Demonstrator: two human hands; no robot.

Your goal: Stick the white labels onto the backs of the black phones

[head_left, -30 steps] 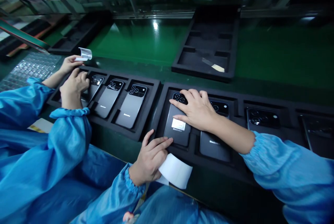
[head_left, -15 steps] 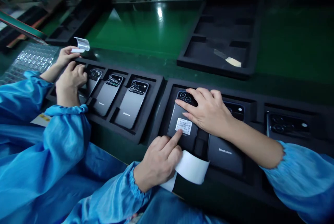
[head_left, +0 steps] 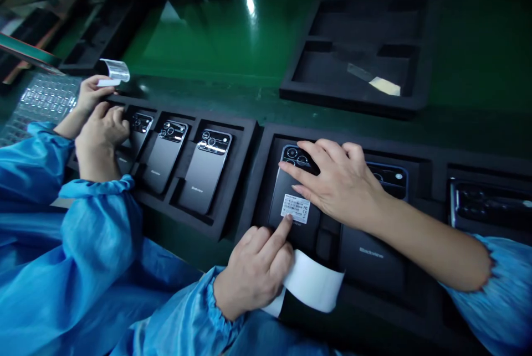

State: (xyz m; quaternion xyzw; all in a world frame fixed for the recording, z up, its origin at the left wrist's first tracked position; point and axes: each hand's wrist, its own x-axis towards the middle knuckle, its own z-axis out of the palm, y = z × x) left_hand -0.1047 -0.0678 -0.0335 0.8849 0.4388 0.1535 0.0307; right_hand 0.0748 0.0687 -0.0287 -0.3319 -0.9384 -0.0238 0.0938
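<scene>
A dark smartphone (head_left: 276,195) lies back up in a black foam tray (head_left: 247,206), with a white printed label (head_left: 296,209) on its back. My left hand (head_left: 260,270) touches the label's lower edge with its outstretched index finger. Its other fingers are curled around a curved white strip of label backing (head_left: 318,281). Spread over the phone's upper part, my right hand (head_left: 344,184) rests its fingertips near the camera block and beside the label, without a grip on anything. Under my right forearm lies a second phone (head_left: 372,256), partly covered.
Further right is another phone (head_left: 490,204). To the left, a co-worker's hands (head_left: 100,129) work over a second foam tray (head_left: 211,226) of several phones, one holding a label strip (head_left: 118,71). Behind, a large black tray (head_left: 353,104) stands on the green surface (head_left: 208,40).
The view has shifted slightly, so the trays to my right appear further right. Both my hands keep their places on the phone and label, with little visible change.
</scene>
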